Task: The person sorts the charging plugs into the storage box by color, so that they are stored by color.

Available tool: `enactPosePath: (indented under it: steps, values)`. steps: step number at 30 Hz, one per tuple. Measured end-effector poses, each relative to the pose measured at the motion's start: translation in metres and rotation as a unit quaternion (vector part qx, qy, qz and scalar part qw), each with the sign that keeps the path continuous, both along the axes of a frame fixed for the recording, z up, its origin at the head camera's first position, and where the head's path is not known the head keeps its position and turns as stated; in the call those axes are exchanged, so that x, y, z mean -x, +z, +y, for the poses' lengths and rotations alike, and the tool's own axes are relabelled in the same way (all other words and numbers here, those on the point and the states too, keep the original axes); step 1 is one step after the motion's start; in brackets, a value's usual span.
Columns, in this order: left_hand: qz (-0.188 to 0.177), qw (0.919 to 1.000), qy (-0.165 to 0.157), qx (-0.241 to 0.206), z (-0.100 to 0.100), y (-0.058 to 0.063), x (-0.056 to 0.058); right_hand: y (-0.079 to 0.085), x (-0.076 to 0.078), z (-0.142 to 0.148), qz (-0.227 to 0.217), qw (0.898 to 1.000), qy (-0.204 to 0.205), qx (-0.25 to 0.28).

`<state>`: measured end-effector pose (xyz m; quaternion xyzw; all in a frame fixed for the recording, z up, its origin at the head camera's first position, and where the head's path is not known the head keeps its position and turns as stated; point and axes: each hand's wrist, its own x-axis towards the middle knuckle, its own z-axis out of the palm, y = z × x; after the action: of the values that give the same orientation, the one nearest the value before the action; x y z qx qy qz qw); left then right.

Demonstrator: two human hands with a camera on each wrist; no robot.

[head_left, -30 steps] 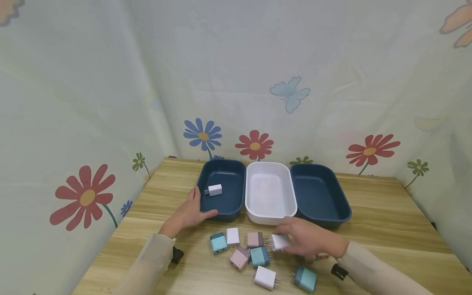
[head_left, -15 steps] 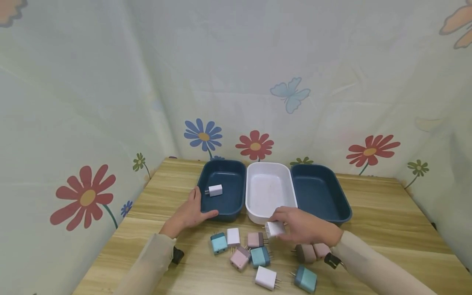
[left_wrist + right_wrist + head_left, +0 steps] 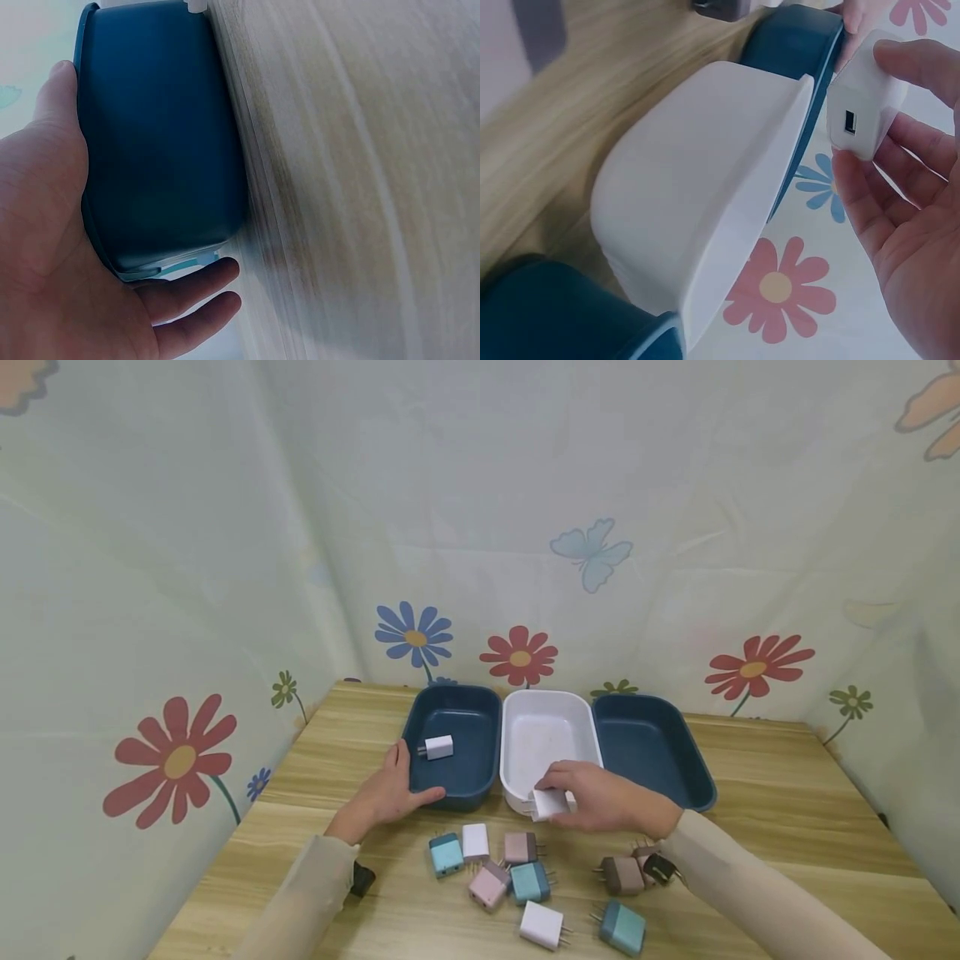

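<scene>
In the head view my right hand (image 3: 607,802) pinches a white USB wall charger (image 3: 550,804) over the near rim of the white bin (image 3: 551,735). Its metal prongs point left there; the right wrist view shows the USB port of this charger (image 3: 851,105) between thumb and fingertips. My left hand (image 3: 386,789) rests against the near-left corner of the left blue bin (image 3: 465,777), thumb along the front rim and relaxed fingers down the side. Inside that bin lies one white charger (image 3: 438,747) with dark prongs.
The right blue bin (image 3: 652,752) stands against the white one. Several chargers lie on the wooden table (image 3: 787,827) in front: a white charger (image 3: 542,925), a teal charger (image 3: 622,928), a pink charger (image 3: 489,885) and a brown-pink charger (image 3: 622,875) among them. A floral curtain (image 3: 480,527) hangs behind.
My right hand has lifted the white charger from among those on the table and carried it up and slightly left to the white bin. The left hand has stayed at the blue bin.
</scene>
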<state>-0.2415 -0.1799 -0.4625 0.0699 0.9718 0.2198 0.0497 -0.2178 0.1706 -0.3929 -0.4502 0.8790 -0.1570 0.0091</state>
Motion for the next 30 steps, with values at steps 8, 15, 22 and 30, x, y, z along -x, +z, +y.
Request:
enactPosePath:
  steps: [8,15,22,30]
  values:
    - [-0.002,1.0000,0.001,-0.002,0.001,0.002,-0.001,0.005,0.012,-0.010,-0.008,1.000,0.004,-0.001]
    - [-0.005,1.0000,0.000,-0.001,0.002,0.005,-0.003,0.009,0.019,-0.017,0.005,1.000,0.010,0.000]
    - [-0.002,1.0000,-0.001,-0.001,0.003,0.007,-0.005,0.012,0.027,-0.024,0.010,1.000,0.019,0.010]
    - [0.001,1.0000,-0.002,0.003,0.002,0.005,-0.003,0.014,0.038,-0.033,0.009,0.999,0.032,0.012]
